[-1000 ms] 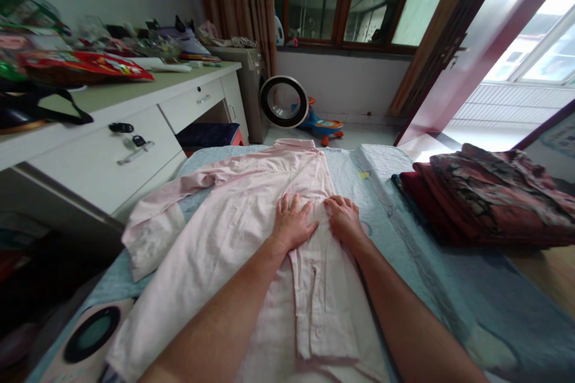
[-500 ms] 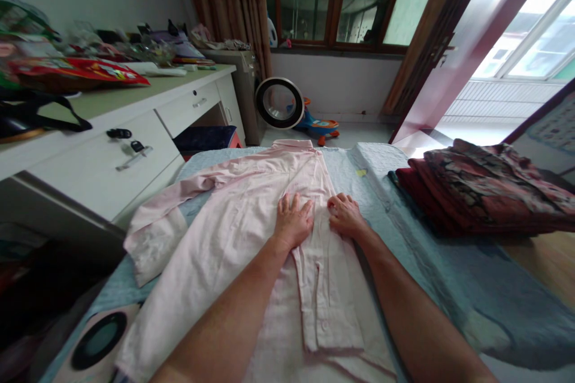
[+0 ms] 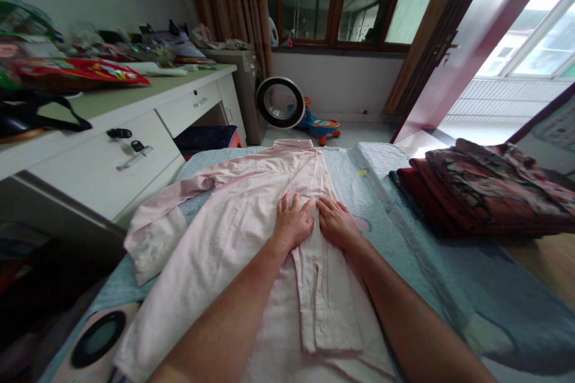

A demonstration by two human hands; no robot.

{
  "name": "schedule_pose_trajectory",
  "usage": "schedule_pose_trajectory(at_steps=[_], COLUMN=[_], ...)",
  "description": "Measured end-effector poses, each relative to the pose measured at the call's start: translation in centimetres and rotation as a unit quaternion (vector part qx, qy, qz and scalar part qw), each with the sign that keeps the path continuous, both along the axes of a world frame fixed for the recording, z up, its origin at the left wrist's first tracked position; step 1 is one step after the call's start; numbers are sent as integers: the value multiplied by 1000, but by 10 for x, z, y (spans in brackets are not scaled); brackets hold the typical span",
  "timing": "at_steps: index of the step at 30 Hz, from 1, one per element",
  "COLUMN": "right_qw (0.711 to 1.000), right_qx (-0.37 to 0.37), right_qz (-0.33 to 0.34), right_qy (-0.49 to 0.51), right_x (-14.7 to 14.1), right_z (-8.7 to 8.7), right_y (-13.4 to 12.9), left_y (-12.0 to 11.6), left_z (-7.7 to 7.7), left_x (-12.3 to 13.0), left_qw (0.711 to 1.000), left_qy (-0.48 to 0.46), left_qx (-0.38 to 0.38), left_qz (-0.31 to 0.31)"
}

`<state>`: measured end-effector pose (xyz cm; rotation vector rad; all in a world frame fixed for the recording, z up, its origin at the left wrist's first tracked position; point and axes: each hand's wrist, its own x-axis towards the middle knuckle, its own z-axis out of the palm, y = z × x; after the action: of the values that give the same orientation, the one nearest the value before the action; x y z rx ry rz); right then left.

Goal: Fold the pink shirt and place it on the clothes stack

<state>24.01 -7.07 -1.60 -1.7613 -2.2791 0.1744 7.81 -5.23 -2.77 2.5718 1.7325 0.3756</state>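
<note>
A pale pink shirt (image 3: 224,239) lies spread on the bed, its collar at the far end. One sleeve stretches out to the left. The other sleeve (image 3: 335,311) is folded down over the shirt body, its buttoned cuff toward me. My left hand (image 3: 294,221) rests on the shirt with its fingers spread. Close beside it, my right hand (image 3: 336,222) lies on the folded sleeve's upper part, fingers stretched out and pressing on the cloth. Neither hand grips anything that I can see.
Light blue bedding (image 3: 417,287) lies under the shirt. Folded dark red and floral fabric (image 3: 485,191) is stacked at the right. A white desk (image 3: 103,149) with clutter on top stands left. Beyond the bed are an open round washer door (image 3: 281,103) and a blue-orange toy (image 3: 321,125).
My right hand has moved left across the shirt, closer to my left hand, and its curled fingers have straightened. My left hand has stayed in place.
</note>
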Motion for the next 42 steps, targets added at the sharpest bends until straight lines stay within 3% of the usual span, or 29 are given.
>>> schedule_pose_trajectory(at_steps=[5,12,17,23,35,42], right_qw=[996,993,997,996,994,991], right_qx=[-52,-18,57,33,-56,-23], right_qz=[-62,-110,-50,12,-86,-128], right_qy=[-38,-42,29,76,-47,-33], right_x=[3,7,-1,-9,4,12], right_z=[-3,1,-2,-13,-7,-5], right_y=[1,5,9,7,6,9], left_y=[0,0,1,0,0,9], left_z=[1,1,-1,0,6,10], left_x=[0,-1,-2,-1,-6,-12], left_qw=[1000,1000,1000,1000,1000,998], left_qy=[2,-13,-20,-17,-15,-53], left_qx=[-5,-7,-19,-14,-4,35], left_qz=[2,1,0,1,20,30])
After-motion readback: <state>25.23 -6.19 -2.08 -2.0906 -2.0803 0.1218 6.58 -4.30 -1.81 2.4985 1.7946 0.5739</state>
